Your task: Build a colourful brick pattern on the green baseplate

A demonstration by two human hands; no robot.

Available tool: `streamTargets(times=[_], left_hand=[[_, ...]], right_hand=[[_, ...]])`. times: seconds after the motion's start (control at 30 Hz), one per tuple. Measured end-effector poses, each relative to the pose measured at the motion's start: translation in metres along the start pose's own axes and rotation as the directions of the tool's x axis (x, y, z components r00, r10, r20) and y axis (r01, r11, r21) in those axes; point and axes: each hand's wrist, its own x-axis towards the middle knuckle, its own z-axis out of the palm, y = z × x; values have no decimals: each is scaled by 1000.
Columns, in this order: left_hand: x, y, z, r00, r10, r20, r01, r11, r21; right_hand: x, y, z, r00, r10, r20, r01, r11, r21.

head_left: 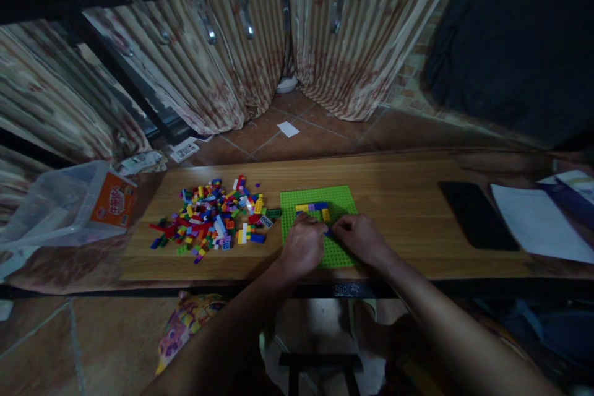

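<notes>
A green studded baseplate lies on the wooden table, with a partial outline of toy bricks on it. Along its far side run yellow, purple and blue bricks, and a yellow brick stands at the right corner. My left hand is closed over the left and near part of the outline; its fingertips are hidden. My right hand pinches at a small blue brick on the right side, close to the left fingers. How firmly that brick sits on the plate cannot be seen.
A heap of loose mixed bricks spreads over the table's left part. Left of it stands a clear plastic bin with an orange label. A black tablet-like slab and white paper lie at the right. Striped curtains hang beyond.
</notes>
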Motion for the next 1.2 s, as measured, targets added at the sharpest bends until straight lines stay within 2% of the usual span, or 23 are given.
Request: streamTargets(times=[0.2,0.37,0.63,0.8,1.03,1.2], left_hand=[[-1,3,-1,999,54,-1,-54,997,58],[-4,6,-4,999,53,-1,-52,993,107],[-13,9,0,998,65,-20,-61,982,179],[-20,11,6,996,87,-37,-78,975,209],[-28,14,14,993,114,-26,-102,955,279],[-31,17,16,993,115,11,-112,937,331]], right_hand=[[-1,-1,3,999,2,-32,-3,1000,-29],[0,0,1,1000,12,-18,-11,998,67],[3,5,-4,983,73,168,-112,965,236],[5,3,-7,970,98,223,-156,952,263],[1,-1,-7,985,65,159,-89,985,147],[-1,-1,-6,998,22,64,-24,999,33]])
